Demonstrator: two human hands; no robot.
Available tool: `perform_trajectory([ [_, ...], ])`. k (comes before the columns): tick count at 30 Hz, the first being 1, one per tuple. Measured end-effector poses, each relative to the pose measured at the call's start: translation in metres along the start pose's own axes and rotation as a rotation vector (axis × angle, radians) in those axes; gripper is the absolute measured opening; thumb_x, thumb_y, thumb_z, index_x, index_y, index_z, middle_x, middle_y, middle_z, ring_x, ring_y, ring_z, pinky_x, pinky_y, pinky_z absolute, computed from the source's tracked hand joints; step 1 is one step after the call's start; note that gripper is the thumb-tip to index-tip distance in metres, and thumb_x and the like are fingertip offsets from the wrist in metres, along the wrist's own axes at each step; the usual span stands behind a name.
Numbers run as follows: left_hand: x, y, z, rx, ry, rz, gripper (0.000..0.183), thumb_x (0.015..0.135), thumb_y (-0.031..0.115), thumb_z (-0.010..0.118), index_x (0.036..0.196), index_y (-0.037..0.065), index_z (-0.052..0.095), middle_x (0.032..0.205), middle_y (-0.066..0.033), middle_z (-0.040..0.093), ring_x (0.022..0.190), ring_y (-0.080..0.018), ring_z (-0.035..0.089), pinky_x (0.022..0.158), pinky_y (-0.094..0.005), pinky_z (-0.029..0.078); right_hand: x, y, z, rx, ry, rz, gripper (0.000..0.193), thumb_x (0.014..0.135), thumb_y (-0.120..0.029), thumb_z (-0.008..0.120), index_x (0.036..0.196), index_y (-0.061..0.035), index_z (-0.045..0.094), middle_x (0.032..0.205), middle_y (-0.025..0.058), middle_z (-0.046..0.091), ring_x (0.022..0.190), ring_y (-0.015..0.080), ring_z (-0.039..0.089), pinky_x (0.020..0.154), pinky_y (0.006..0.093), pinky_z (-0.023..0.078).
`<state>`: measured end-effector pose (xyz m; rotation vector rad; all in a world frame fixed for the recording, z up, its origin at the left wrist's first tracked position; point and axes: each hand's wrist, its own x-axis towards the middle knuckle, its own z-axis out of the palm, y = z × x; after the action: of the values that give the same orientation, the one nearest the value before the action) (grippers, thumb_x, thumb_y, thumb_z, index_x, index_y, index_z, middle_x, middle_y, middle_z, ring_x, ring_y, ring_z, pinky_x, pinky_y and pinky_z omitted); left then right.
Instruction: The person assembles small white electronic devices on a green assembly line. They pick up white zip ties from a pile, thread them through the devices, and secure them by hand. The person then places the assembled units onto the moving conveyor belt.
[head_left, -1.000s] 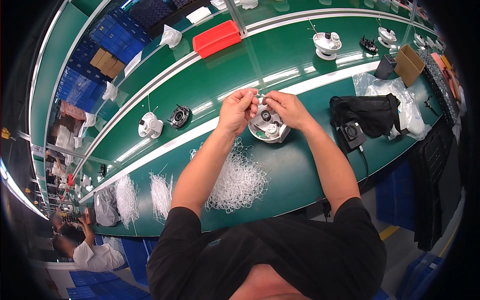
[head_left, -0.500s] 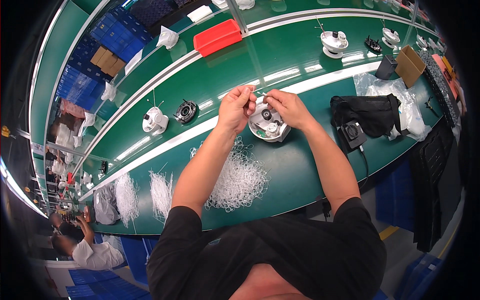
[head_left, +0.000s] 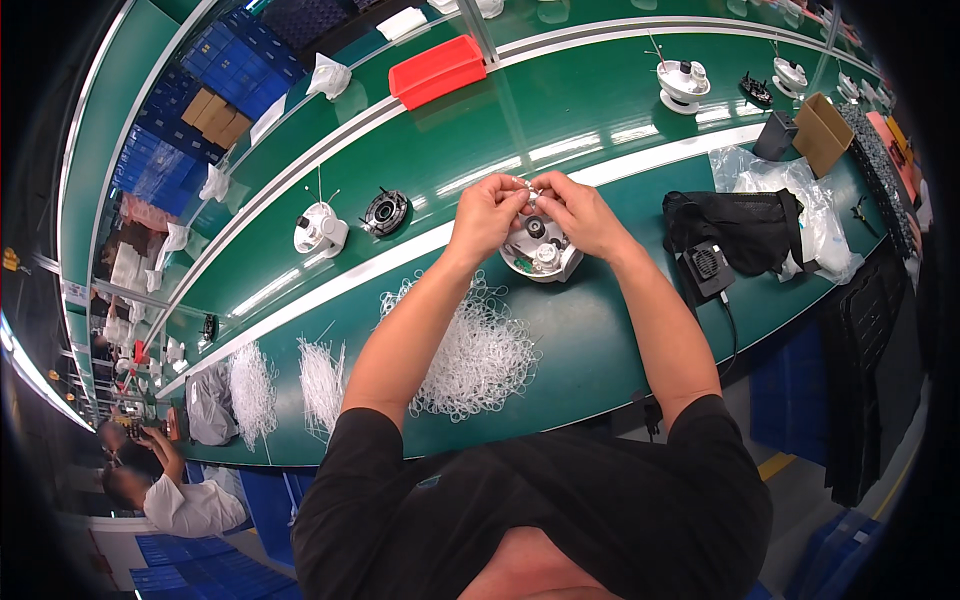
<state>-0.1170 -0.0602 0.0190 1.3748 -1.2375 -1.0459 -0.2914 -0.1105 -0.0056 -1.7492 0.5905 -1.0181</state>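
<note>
My left hand and my right hand meet at the fingertips above a round white housing on the bench. The left fingers pinch a thin white cable tie loop. Pinched by the right fingers is the end of some thin wire, mostly hidden behind them. Inside the open housing sit a black round part, a white round part and a bit of green. A heap of white cable tie loops lies beside my left forearm.
Two bundles of straight white ties lie left. Similar white units and black round parts sit on the green belt beyond. A red tray stands farther back. Right are a black bag, a small fan-like device and a carton.
My hands have come together, bringing the tie loop and wire end to one spot. The units on the far belt have shifted slightly right.
</note>
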Motion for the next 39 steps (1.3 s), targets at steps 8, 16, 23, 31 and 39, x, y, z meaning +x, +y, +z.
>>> perform_trajectory([
  [8,-0.002,-0.004,-0.003,0.336,-0.024,0.104,0.012,0.093,0.009,0.068,0.096,-0.003,0.069,0.085,-0.0063,0.073,0.074,-0.0097,0.065,0.064,-0.0259,0.052,0.004,0.008,0.000,0.048,0.012,0.077,0.019,0.098,-0.012,0.059,0.110,0.0010,0.066,0.091,0.0057,0.069,0.079,0.0117,0.064,0.073,0.0261,0.051],
  [16,0.000,-0.006,-0.004,0.785,0.031,0.422,0.009,0.084,0.007,0.069,0.093,0.003,0.069,0.088,-0.0122,0.067,0.079,-0.0285,0.066,0.071,-0.0379,0.052,0.009,0.019,0.000,0.229,0.130,0.157,0.019,0.101,-0.018,0.056,0.103,-0.0035,0.069,0.088,-0.0009,0.064,0.084,0.0043,0.053,0.076,0.0241,0.045],
  [23,-0.003,-0.012,-0.006,0.989,0.000,0.535,0.008,0.079,0.003,0.068,0.087,0.005,0.068,0.089,-0.0130,0.064,0.085,-0.0344,0.063,0.074,-0.0434,0.051,0.012,0.026,-0.010,0.224,0.032,0.317,0.027,0.101,-0.027,0.054,0.098,-0.0047,0.068,0.080,-0.0027,0.060,0.074,0.0048,0.050,0.068,0.0229,0.042],
  [31,-0.001,-0.019,-0.005,0.864,0.063,0.434,0.008,0.081,0.007,0.071,0.086,0.002,0.067,0.088,-0.0147,0.064,0.080,-0.0342,0.065,0.070,-0.0424,0.051,0.014,0.011,-0.012,-0.410,-0.154,0.112,0.022,0.079,-0.025,0.073,0.093,-0.0081,0.073,0.080,0.0096,0.069,0.075,0.0274,0.065,0.069,0.0388,0.050],
  [39,-0.001,-0.015,-0.010,0.881,0.069,0.493,0.009,0.083,0.008,0.071,0.086,0.001,0.065,0.085,-0.0147,0.062,0.078,-0.0344,0.064,0.069,-0.0420,0.050,0.012,0.010,-0.012,-0.478,-0.148,-0.004,0.018,0.079,-0.018,0.071,0.094,-0.0089,0.072,0.089,0.0121,0.067,0.090,0.0319,0.065,0.079,0.0424,0.051],
])
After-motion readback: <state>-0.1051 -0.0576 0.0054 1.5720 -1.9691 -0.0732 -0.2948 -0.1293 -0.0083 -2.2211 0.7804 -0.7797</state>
